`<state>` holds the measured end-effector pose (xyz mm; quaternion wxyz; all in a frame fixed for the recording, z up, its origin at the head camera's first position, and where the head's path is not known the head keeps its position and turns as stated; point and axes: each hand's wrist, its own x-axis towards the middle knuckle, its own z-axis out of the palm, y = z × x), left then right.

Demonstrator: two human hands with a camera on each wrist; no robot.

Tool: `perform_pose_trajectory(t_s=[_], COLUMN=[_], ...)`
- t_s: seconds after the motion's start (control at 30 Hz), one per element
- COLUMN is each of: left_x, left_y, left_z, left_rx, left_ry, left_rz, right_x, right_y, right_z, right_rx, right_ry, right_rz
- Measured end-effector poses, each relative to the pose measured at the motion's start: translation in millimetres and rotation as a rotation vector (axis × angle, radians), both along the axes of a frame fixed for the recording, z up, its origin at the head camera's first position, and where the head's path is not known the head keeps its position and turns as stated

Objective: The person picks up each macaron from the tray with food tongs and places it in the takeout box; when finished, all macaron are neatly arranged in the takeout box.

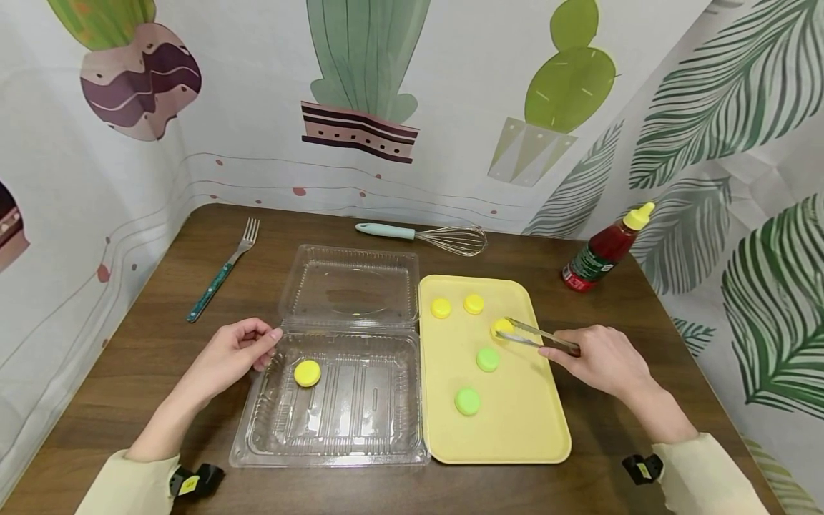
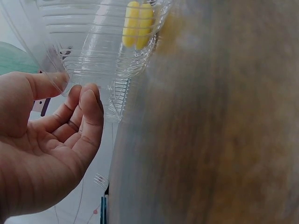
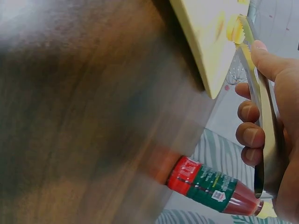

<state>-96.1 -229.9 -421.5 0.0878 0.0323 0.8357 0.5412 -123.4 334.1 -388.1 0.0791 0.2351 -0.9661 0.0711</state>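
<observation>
My right hand (image 1: 605, 357) grips metal tongs (image 3: 266, 121), whose tips stand on either side of a yellow macaron (image 1: 501, 329) at the right of the yellow tray (image 1: 515, 436). Two more yellow macarons (image 1: 440, 307) sit near the tray's far edge, and two green macarons (image 1: 487, 359) lie closer to me. With thumb and fingertips, my left hand (image 1: 234, 350) pinches the left rim of a clear plastic container (image 1: 335, 458), near its hinge. Inside the container's base, toward the left, rests one yellow macaron (image 1: 307, 373). The hinged lid (image 1: 354, 286) lies folded back behind the base.
A fork (image 1: 225, 270) with a green handle lies at the far left. Behind the container and tray is a whisk (image 1: 425, 234) with a pale blue handle. A red sauce bottle (image 1: 599, 254) with a yellow cap stands at the back right, by the patterned cloth backdrop (image 1: 450, 86).
</observation>
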Motion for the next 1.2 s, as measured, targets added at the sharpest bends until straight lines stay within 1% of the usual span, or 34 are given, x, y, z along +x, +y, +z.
perform_pose_trajectory(t_s=[0.23, 0.5, 0.63, 0.8, 0.93, 1.2], left_x=[-0.6, 0.0, -0.1, -0.2, 0.1, 0.4], left_y=[-0.9, -0.3, -0.2, -0.8, -1.1, -0.2], left_z=[-1.1, 0.3, 1.0, 0.6, 0.8, 1.6], left_rx=[-0.01, -0.012, -0.006, -0.017, -0.028, -0.023], left_ry=[-0.008, -0.005, 0.001, 0.001, 0.0, 0.0], left_rz=[0.004, 0.005, 0.0, 0.002, 0.002, 0.001], right_x=[-3.8, -10.9, -12.9, -16.1, -19.4, -22.8], right_y=[-7.0, -18.9, -27.5, -39.2, -48.2, -71.6], right_z=[15.0, 31.0, 38.1, 44.6, 48.3, 54.1], right_rx=[-0.003, 0.004, 0.018, 0.035, 0.041, 0.057], right_ry=[0.025, 0.061, 0.049, 0.026, 0.024, 0.063], right_rz=[0.029, 0.09, 0.107, 0.125, 0.145, 0.232])
